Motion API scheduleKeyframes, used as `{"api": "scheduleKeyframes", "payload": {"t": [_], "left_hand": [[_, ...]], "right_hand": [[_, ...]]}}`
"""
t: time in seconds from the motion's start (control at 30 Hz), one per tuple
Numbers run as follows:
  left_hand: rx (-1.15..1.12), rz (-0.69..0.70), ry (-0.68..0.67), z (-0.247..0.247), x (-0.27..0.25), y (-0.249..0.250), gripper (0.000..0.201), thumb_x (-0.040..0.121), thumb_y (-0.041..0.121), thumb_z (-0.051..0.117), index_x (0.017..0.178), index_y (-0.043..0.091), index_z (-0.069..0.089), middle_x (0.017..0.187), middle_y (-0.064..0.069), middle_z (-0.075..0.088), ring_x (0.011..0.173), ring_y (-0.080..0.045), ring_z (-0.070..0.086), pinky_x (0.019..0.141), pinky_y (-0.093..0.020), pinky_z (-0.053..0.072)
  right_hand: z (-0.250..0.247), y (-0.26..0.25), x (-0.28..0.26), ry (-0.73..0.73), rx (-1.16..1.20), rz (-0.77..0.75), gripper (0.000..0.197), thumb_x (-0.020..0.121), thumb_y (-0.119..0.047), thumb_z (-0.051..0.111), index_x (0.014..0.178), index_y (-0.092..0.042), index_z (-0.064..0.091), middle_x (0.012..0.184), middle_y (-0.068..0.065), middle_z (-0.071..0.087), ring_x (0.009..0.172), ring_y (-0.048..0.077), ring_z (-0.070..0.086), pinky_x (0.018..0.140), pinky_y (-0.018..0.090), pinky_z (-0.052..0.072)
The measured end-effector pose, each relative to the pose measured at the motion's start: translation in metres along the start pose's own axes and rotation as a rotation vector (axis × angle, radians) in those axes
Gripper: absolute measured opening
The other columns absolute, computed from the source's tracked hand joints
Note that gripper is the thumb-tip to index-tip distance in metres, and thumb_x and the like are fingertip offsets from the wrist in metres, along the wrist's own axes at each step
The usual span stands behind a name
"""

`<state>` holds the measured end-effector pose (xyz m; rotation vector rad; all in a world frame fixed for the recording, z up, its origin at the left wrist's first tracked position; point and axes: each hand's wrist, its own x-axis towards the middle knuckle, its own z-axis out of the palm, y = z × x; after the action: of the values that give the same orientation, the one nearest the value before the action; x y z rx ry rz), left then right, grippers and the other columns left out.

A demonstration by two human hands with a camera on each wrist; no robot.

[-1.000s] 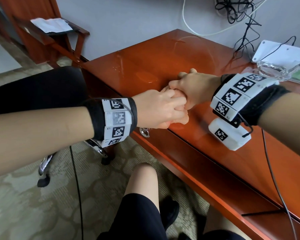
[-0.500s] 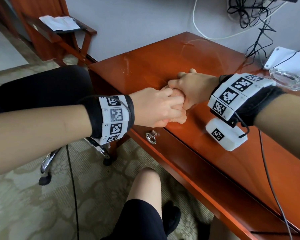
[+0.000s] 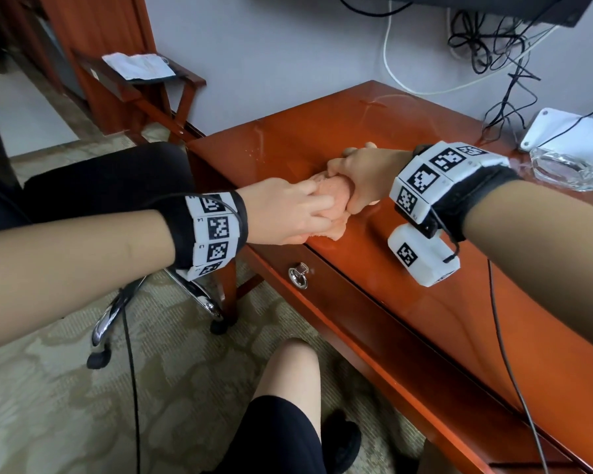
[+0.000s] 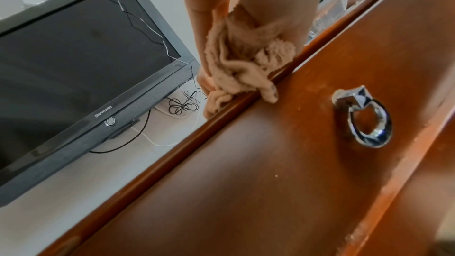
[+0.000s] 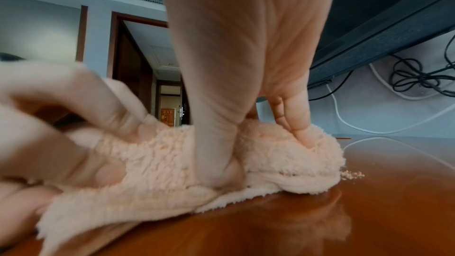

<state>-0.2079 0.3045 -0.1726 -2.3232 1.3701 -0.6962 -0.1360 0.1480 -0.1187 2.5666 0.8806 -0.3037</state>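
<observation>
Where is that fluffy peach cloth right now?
In the head view, the cloth lies bunched on the near edge of the desk, gripped between the left hand and right hand, above the drawer's ring pull.

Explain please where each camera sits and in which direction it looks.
Head: above, facing down and forward at the desk; left hand, right hand, a knee.
Left wrist: under the left wrist, facing along the palm at the cloth, ring handle, television.
Right wrist: low over the desk, facing along the right palm; left fingers show.
All three share the cloth.
</observation>
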Motion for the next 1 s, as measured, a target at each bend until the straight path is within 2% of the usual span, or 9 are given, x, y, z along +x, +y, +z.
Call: {"api": "scheduleKeyframes", "payload": {"t": [0.07, 0.13, 0.23, 0.3, 0.4, 0.5, 0.7, 0.8, 1.0], "left_hand": [[0.020, 0.014, 0.011, 0.002, -0.003, -0.003, 0.004, 0.077, 0.013, 0.055, 0.074, 0.012, 0.058, 0.071, -0.006, 0.055, 0.073, -0.030, 0.062, 0.035, -0.024, 0.044], [0.058, 0.036, -0.009, 0.006, -0.007, -0.005, 0.011, 0.081, 0.015, 0.041, 0.082, 0.012, 0.051, 0.079, -0.008, 0.060, 0.084, -0.031, 0.064, 0.039, -0.027, 0.048], [0.091, 0.044, -0.086, 0.011, -0.016, -0.004, 0.020, 0.079, 0.022, 0.047, 0.094, 0.011, 0.042, 0.102, -0.013, 0.064, 0.101, -0.033, 0.061, 0.054, -0.033, 0.055], [0.068, 0.035, -0.106, 0.011, -0.018, -0.003, 0.029, 0.073, 0.023, 0.053, 0.097, 0.011, 0.043, 0.112, -0.015, 0.063, 0.108, -0.035, 0.059, 0.069, -0.037, 0.057], [0.027, 0.027, -0.138, 0.007, -0.016, 0.000, 0.030, 0.069, 0.020, 0.068, 0.095, 0.009, 0.058, 0.118, -0.020, 0.063, 0.112, -0.036, 0.059, 0.090, -0.041, 0.053], [-0.007, 0.028, -0.134, 0.004, -0.016, -0.002, 0.030, 0.062, 0.013, 0.077, 0.090, 0.008, 0.069, 0.118, -0.022, 0.064, 0.110, -0.035, 0.062, 0.090, -0.042, 0.051], [-0.059, 0.014, -0.118, 0.006, -0.025, -0.011, 0.054, 0.044, 0.006, 0.088, 0.092, 0.006, 0.062, 0.113, -0.020, 0.066, 0.108, -0.035, 0.063, 0.090, -0.043, 0.051], [-0.056, -0.014, -0.114, 0.008, -0.028, -0.014, 0.045, 0.046, 0.005, 0.087, 0.088, 0.006, 0.070, 0.111, -0.018, 0.068, 0.107, -0.033, 0.064, 0.090, -0.042, 0.051], [-0.066, -0.069, -0.117, 0.015, -0.034, -0.019, 0.041, 0.048, 0.001, 0.085, 0.086, 0.004, 0.070, 0.113, -0.021, 0.066, 0.110, -0.035, 0.062, 0.092, -0.045, 0.049]], "right_hand": [[0.004, 0.006, -0.007, 0.055, 0.041, -0.060, 0.065, 0.081, -0.033, 0.063, 0.139, -0.028, 0.033, 0.123, 0.002, 0.042, 0.106, 0.023, 0.040, 0.091, 0.040, 0.044], [0.008, 0.011, -0.016, 0.126, 0.018, -0.134, 0.065, 0.083, -0.036, 0.060, 0.141, -0.030, 0.030, 0.121, -0.001, 0.042, 0.097, 0.017, 0.033, 0.087, 0.036, 0.045], [0.014, 0.018, -0.026, 0.217, -0.120, -0.235, 0.067, 0.089, -0.036, 0.054, 0.147, -0.029, 0.021, 0.126, -0.004, 0.041, 0.106, 0.018, 0.035, 0.078, 0.028, 0.042], [0.016, 0.019, -0.027, 0.231, -0.147, -0.308, 0.067, 0.092, -0.031, 0.052, 0.149, -0.025, 0.019, 0.134, -0.003, 0.040, 0.117, 0.019, 0.038, 0.088, 0.028, 0.040], [0.017, 0.015, -0.022, 0.240, -0.101, -0.376, 0.057, 0.093, -0.023, 0.052, 0.146, -0.019, 0.030, 0.136, 0.002, 0.043, 0.122, 0.024, 0.046, 0.104, 0.033, 0.038], [0.013, 0.012, -0.017, 0.246, -0.131, -0.357, 0.051, 0.093, -0.020, 0.052, 0.142, -0.018, 0.039, 0.132, 0.002, 0.045, 0.120, 0.023, 0.047, 0.100, 0.035, 0.041], [0.004, 0.004, -0.008, 0.253, -0.143, -0.360, 0.039, 0.091, -0.018, 0.054, 0.130, -0.015, 0.052, 0.120, 0.005, 0.049, 0.111, 0.024, 0.051, 0.090, 0.036, 0.046], [0.000, 0.002, -0.003, 0.231, -0.118, -0.353, 0.036, 0.091, -0.015, 0.054, 0.126, -0.011, 0.054, 0.116, 0.006, 0.049, 0.106, 0.024, 0.052, 0.085, 0.035, 0.047], [-0.006, -0.002, 0.008, 0.215, -0.105, -0.346, 0.029, 0.089, -0.013, 0.055, 0.118, -0.008, 0.058, 0.115, 0.007, 0.050, 0.098, 0.023, 0.054, 0.080, 0.034, 0.047]]}}
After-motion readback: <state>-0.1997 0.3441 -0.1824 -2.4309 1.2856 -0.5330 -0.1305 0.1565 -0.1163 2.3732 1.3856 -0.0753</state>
